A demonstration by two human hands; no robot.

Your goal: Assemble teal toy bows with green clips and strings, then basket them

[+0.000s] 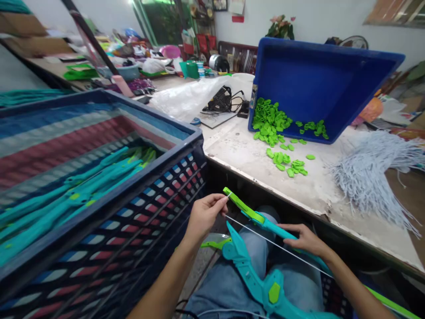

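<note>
Across my lap lies a teal plastic toy bow (279,229) with a bright green curved end (244,207). My left hand (208,212) pinches a white string (265,237) close to the tip of that green end. From there the string runs taut down to the right. My right hand (307,240) grips the teal limb, thumb and fingers closed around it. Below, on my jeans, rests a wider teal plastic part (247,266) with a green hexagonal piece (274,293) on it. I cannot tell whether it belongs to the same bow.
At left, a dark blue lattice crate (172,199) holds several teal and green bows (79,190). On the white table (232,146), a tipped blue bin (318,79) spills small green pieces (270,119). A bundle of pale strings (372,173) hangs over the right edge.
</note>
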